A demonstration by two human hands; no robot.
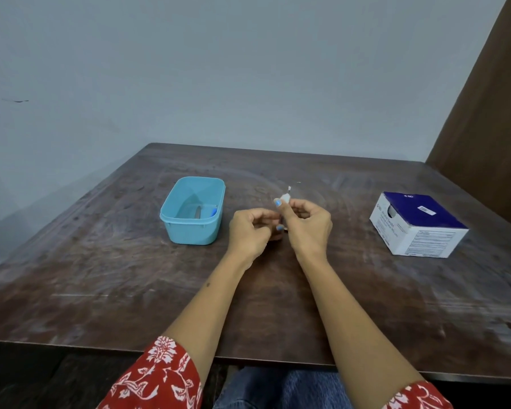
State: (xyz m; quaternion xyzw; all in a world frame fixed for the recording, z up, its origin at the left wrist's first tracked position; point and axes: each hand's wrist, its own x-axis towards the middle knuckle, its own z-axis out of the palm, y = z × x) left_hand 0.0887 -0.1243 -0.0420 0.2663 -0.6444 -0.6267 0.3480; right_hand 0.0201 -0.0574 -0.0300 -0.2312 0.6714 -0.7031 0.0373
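Note:
Over the middle of the brown table, my right hand pinches a small white item that sticks up above its fingers, with a thin piece poking out of its top. My left hand sits close beside it, fingers curled toward the same item; whether it holds part of it is hidden. What the item is cannot be told at this size.
A light blue plastic tub stands to the left of my hands with a few small items inside. A blue and white cardboard box stands at the right. A wall rises behind the table, and a brown panel at far right.

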